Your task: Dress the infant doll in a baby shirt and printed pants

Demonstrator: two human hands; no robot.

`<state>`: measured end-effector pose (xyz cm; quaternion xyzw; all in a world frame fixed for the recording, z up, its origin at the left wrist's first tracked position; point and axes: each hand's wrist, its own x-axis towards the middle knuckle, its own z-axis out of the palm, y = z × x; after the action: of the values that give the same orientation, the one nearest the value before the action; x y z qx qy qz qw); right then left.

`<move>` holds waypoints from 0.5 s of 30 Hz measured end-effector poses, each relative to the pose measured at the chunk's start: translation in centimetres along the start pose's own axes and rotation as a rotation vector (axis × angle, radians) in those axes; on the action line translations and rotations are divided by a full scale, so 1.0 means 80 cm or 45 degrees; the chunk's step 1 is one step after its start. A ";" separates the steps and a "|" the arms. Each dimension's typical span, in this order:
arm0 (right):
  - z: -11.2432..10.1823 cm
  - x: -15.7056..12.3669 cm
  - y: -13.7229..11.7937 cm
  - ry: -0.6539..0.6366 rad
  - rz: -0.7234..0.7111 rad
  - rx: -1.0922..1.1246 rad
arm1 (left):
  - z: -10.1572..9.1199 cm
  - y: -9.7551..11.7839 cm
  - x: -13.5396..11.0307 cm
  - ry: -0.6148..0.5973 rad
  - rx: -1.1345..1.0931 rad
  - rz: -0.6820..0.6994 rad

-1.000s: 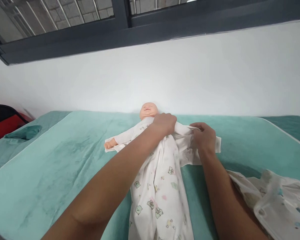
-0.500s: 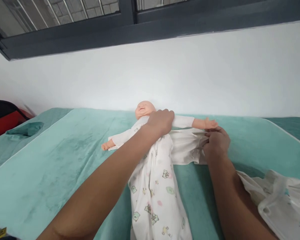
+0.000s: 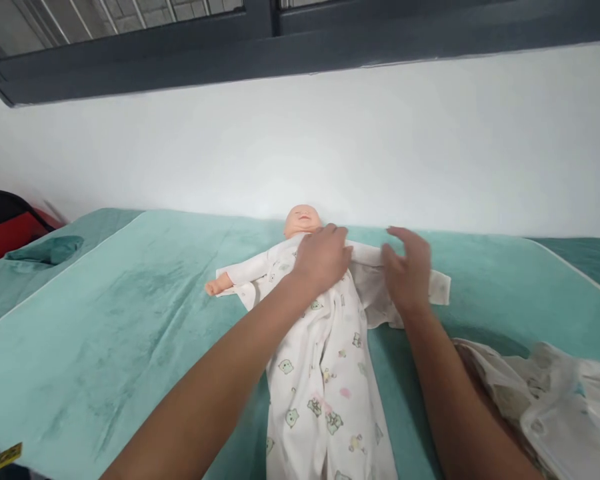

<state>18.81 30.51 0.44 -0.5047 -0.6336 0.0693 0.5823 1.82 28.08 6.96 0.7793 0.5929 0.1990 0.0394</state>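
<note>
The white wall [image 3: 455, 147] is the largest thing, and it stands behind the head of the doll. The green cover [image 3: 130, 320] spreads under the doll and to both sides of it. Above the wall part behind the doll runs the dark window frame [image 3: 130, 61], with metal bars visible at its upper left. The doll [image 3: 301, 220] lies on its back in the middle of the cover, head to the wall, both arms stretched sideways. On the doll is a white suit [image 3: 325, 393], printed with small bears, and its legs extend toward the person. To the right of the doll's legs, well apart, lie some white clothes [image 3: 570, 407] with blue spots. To the left, far from the doll, a red and black bag [image 3: 10, 230] is partly visible. Below the doll's right-side sleeve lies white cloth [image 3: 375, 300]. The left hand [image 3: 325, 259] rests on the doll's chest with bent fingers; I cannot tell if it pinches fabric. The right hand [image 3: 409, 272], a little blurred, is over the end of that sleeve, thumb and forefinger spread apart. The smallest is the doll's fist [image 3: 220, 285], bare, at the left of its body.
</note>
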 end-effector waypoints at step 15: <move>0.017 -0.023 -0.040 -0.910 0.236 0.304 | 0.016 -0.116 -0.123 0.117 -1.240 -0.309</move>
<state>15.61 28.33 0.95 -0.4324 -0.7358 0.3665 0.3706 -8.31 21.79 0.47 0.5864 0.5188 0.4805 0.3952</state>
